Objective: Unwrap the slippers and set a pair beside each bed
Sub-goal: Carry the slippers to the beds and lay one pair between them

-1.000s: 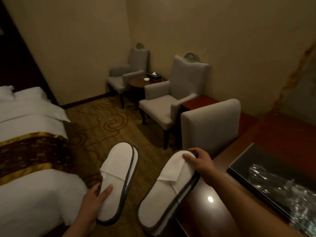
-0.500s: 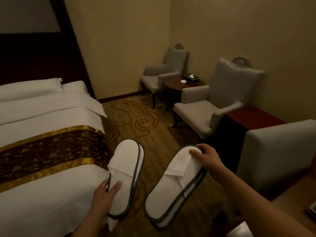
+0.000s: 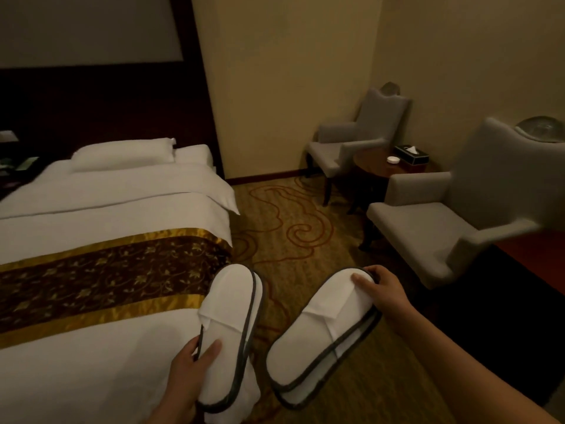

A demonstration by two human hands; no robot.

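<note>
Unwrapping looks done and carrying is the step in hand: the left hand (image 3: 189, 371) pinches the heel of the left slippers (image 3: 229, 316) over the bed's (image 3: 91, 209) near right corner, and the right hand (image 3: 382, 289) grips the toe of the right slippers (image 3: 315, 341) above the carpet (image 3: 290, 234). Each looks like a stacked pair. Next, I judge, one pair must go down on the carpet just beside this bed

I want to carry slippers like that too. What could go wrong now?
The left grip holds the left slippers only at the heel end, and the right grip holds the right slippers only at the toe. Each looks like a stacked pair, so a lower one might slide out onto the carpet. The room is dim and the armchair stands close, so a bump is possible.
</note>
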